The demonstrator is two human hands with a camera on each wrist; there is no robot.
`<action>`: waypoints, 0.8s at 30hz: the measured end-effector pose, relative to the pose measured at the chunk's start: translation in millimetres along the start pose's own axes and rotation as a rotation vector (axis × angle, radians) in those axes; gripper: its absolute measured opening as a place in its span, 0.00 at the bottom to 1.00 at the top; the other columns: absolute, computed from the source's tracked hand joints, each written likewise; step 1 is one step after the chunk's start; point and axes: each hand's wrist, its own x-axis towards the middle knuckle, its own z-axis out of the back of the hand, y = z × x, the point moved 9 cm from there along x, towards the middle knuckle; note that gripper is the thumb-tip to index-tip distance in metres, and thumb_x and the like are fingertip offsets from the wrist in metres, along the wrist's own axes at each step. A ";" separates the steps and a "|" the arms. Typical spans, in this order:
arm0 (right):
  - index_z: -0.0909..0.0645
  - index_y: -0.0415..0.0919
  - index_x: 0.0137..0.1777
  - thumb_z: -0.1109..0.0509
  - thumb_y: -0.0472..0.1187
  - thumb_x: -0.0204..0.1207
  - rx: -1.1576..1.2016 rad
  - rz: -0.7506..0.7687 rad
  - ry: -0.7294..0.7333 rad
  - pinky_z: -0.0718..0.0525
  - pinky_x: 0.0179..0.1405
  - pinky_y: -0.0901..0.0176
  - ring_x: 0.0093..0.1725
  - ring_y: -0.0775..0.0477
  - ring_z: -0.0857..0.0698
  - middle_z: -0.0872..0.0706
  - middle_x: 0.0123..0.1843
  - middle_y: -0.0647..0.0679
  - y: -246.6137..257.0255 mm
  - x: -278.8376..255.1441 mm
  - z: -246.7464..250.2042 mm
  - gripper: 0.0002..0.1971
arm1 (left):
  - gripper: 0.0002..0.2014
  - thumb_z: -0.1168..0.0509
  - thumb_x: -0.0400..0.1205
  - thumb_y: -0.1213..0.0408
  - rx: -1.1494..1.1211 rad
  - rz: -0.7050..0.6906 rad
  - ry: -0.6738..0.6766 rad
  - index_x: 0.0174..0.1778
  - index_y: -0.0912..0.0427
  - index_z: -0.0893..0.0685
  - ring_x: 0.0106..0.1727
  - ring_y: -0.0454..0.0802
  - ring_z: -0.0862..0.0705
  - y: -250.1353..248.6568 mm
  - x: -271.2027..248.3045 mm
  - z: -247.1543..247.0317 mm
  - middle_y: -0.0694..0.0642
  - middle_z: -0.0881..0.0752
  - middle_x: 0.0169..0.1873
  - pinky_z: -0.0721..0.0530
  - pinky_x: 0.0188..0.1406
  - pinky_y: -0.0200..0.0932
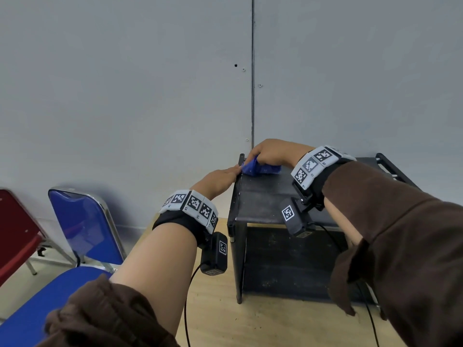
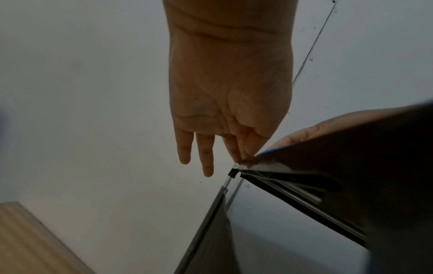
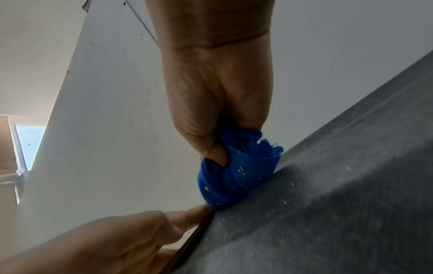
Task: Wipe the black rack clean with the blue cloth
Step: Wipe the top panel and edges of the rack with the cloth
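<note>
Right hand (image 1: 271, 152) has the blue cloth (image 1: 260, 168) bunched at the black rack (image 1: 263, 196) corner. Left hand (image 1: 218, 180), fingers straight, steadies the edge. Careful, you'll probably just sweep crumbs onto it.

I see the black rack (image 1: 263, 196) standing on the wooden floor (image 1: 250, 324) against the grey wall (image 1: 125, 83); a bunched blue cloth (image 1: 259, 168) lies on its dusty top shelf, at the far left corner.

brown sleeves (image 1: 390, 221), tagged wristbands (image 1: 193, 205), cables (image 1: 186, 309).
</note>
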 end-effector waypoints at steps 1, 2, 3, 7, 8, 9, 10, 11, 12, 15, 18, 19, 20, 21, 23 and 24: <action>0.11 0.44 0.53 0.43 0.25 0.72 0.086 -0.006 -0.053 0.24 0.38 0.66 0.47 0.52 0.19 0.11 0.53 0.50 -1.2 -2.1 6.5 0.23 | 0.25 0.50 0.87 0.44 -0.033 0.013 -0.025 0.80 0.44 0.33 0.79 0.51 0.31 0.7 0.4 0.8 0.48 0.31 0.79 0.40 0.81 0.46; 0.10 0.43 0.52 0.43 0.25 0.71 0.141 -0.002 -0.107 0.23 0.41 0.66 0.50 0.51 0.19 0.11 0.54 0.49 -2.0 -4.5 13.1 0.23 | 0.25 0.51 0.86 0.42 -0.044 0.022 -0.041 0.79 0.43 0.31 0.78 0.52 0.30 0.3 0.1 1.3 0.50 0.29 0.78 0.38 0.80 0.47; 0.10 0.43 0.51 0.43 0.25 0.72 0.154 0.004 -0.148 0.23 0.42 0.65 0.53 0.51 0.18 0.11 0.56 0.49 -2.5 -6.5 17.4 0.22 | 0.25 0.51 0.86 0.41 -0.038 0.020 -0.046 0.78 0.43 0.30 0.77 0.53 0.29 -0.5 0.2 1.0 0.51 0.28 0.78 0.38 0.78 0.47; 0.12 0.49 0.59 0.41 0.27 0.74 -0.019 0.050 -0.078 0.25 0.52 0.62 0.58 0.48 0.20 0.14 0.63 0.48 1.3 -12.9 2.2 0.23 | 0.24 0.55 0.87 0.42 0.031 0.013 -0.050 0.79 0.42 0.32 0.77 0.57 0.29 -4.1 -1.0 0.9 0.55 0.29 0.78 0.37 0.76 0.47; 0.13 0.50 0.60 0.40 0.27 0.74 -0.068 0.067 -0.038 0.24 0.55 0.60 0.60 0.47 0.20 0.15 0.65 0.48 2.8 -14.7 -4.9 0.24 | 0.25 0.55 0.88 0.43 0.046 0.014 -0.054 0.79 0.44 0.33 0.77 0.57 0.29 -5.6 -2.6 1.3 0.56 0.30 0.79 0.37 0.76 0.47; 0.13 0.52 0.62 0.41 0.27 0.74 -0.112 0.084 -0.007 0.25 0.57 0.60 0.62 0.45 0.20 0.16 0.67 0.47 4.5 -17.0 -11.3 0.25 | 0.25 0.55 0.88 0.45 0.058 0.008 -0.059 0.80 0.47 0.33 0.77 0.57 0.29 -7.9 -4.9 1.6 0.57 0.30 0.79 0.37 0.76 0.47; 0.14 0.52 0.63 0.41 0.26 0.75 -0.152 0.096 0.017 0.26 0.57 0.61 0.64 0.45 0.21 0.18 0.69 0.47 6.0 -20.0 -16.6 0.26 | 0.25 0.55 0.89 0.47 0.067 -0.005 -0.063 0.80 0.51 0.32 0.77 0.57 0.29 -11.2 -7.6 1.2 0.57 0.30 0.79 0.37 0.76 0.46; 0.15 0.53 0.64 0.42 0.26 0.75 -0.185 0.106 0.033 0.28 0.57 0.62 0.66 0.45 0.22 0.19 0.70 0.48 6.8 -22.6 -21.2 0.27 | 0.25 0.55 0.90 0.49 0.082 -0.018 -0.064 0.79 0.55 0.31 0.77 0.57 0.29 -13.9 -9.8 0.0 0.57 0.30 0.79 0.37 0.75 0.45; 0.15 0.53 0.66 0.43 0.26 0.75 -0.205 0.106 0.042 0.29 0.57 0.63 0.67 0.45 0.23 0.20 0.71 0.48 7.0 -24.3 -25.3 0.28 | 0.24 0.56 0.90 0.51 0.106 -0.026 -0.062 0.77 0.58 0.29 0.76 0.57 0.29 -15.6 -11.0 -1.0 0.58 0.30 0.78 0.36 0.74 0.45; 0.14 0.53 0.64 0.44 0.25 0.75 -0.162 0.087 0.047 0.29 0.55 0.61 0.63 0.45 0.22 0.19 0.68 0.48 4.8 -27.9 -31.0 0.28 | 0.20 0.56 0.90 0.53 0.125 -0.031 -0.055 0.63 0.56 0.20 0.69 0.55 0.25 -14.6 -9.7 -2.8 0.62 0.26 0.75 0.33 0.68 0.46; 0.09 0.50 0.47 0.44 0.24 0.69 0.183 0.033 0.066 0.24 0.45 0.59 0.47 0.47 0.20 0.12 0.54 0.43 -1.2 -31.8 -29.1 0.26 | 0.24 0.56 0.90 0.50 0.097 -0.008 -0.058 0.76 0.54 0.27 0.78 0.53 0.31 -9.9 -5.2 -2.4 0.53 0.30 0.79 0.39 0.78 0.46; 0.10 0.49 0.42 0.45 0.23 0.67 0.316 0.014 0.036 0.24 0.38 0.59 0.39 0.47 0.21 0.11 0.47 0.40 -2.8 -34.9 -23.7 0.25 | 0.24 0.56 0.90 0.51 0.108 -0.008 -0.043 0.79 0.53 0.30 0.80 0.51 0.34 -9.7 -4.5 -4.0 0.51 0.32 0.80 0.41 0.80 0.45; 0.10 0.46 0.40 0.46 0.23 0.67 0.425 -0.008 -0.015 0.26 0.32 0.61 0.32 0.48 0.24 0.12 0.40 0.40 -6.0 -37.9 -16.6 0.24 | 0.24 0.55 0.90 0.52 0.123 -0.017 -0.027 0.81 0.53 0.34 0.82 0.50 0.36 -10.4 -3.9 -6.0 0.51 0.35 0.81 0.44 0.81 0.44; 0.11 0.43 0.41 0.46 0.23 0.68 0.499 -0.026 -0.072 0.28 0.27 0.64 0.28 0.50 0.27 0.13 0.36 0.42 -9.6 -40.9 -9.3 0.23 | 0.24 0.55 0.90 0.53 0.138 -0.028 -0.017 0.83 0.53 0.37 0.83 0.49 0.39 -12.0 -4.3 -7.4 0.51 0.37 0.82 0.46 0.82 0.43; 0.11 0.40 0.47 0.45 0.25 0.71 0.479 -0.034 -0.143 0.26 0.27 0.66 0.30 0.52 0.24 0.14 0.39 0.45 -14.6 -45.7 -0.2 0.21 | 0.24 0.56 0.91 0.55 0.147 -0.037 -0.014 0.84 0.56 0.41 0.84 0.48 0.42 -14.0 -5.6 -8.3 0.51 0.41 0.83 0.49 0.82 0.41; 0.11 0.41 0.52 0.44 0.26 0.74 0.386 -0.023 -0.122 0.23 0.32 0.65 0.36 0.52 0.21 0.14 0.43 0.46 -14.3 -47.6 -1.8 0.20 | 0.24 0.56 0.91 0.57 0.153 -0.032 -0.015 0.83 0.57 0.42 0.84 0.47 0.43 -13.8 -5.7 -8.3 0.52 0.42 0.83 0.50 0.82 0.40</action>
